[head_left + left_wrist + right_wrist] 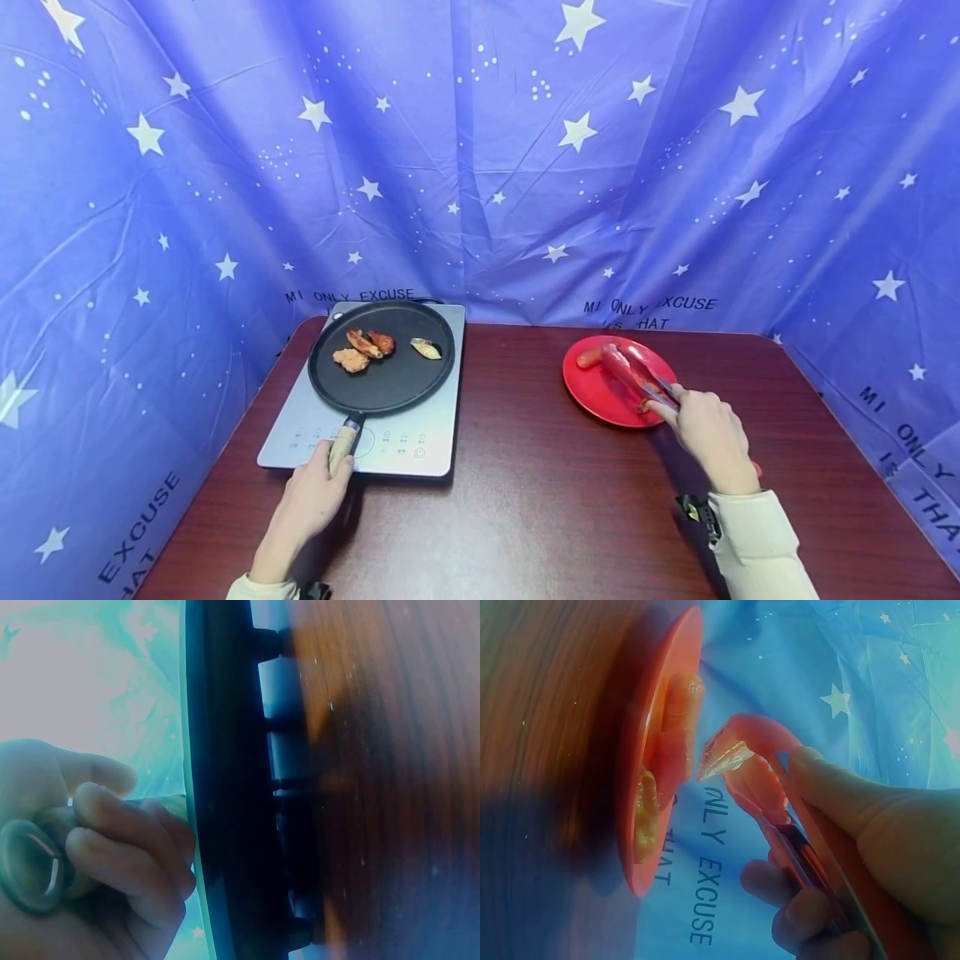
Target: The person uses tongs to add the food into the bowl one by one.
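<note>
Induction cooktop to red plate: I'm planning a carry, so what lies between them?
Only bare reddish-brown tabletop lies between the induction cooktop and the red plate, as the head view shows.

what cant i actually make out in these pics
Head: the symbols on the cooktop are too small to read.
Head: the tongs and right hand cover part of the red plate.
Head: the dark wristband is cut off by the bottom edge.
Left wrist: the fingers of the left hand hide most of the pan handle.
Right wrist: the pale patch between the tongs' tips is blurred; food or shine, unclear.
</note>
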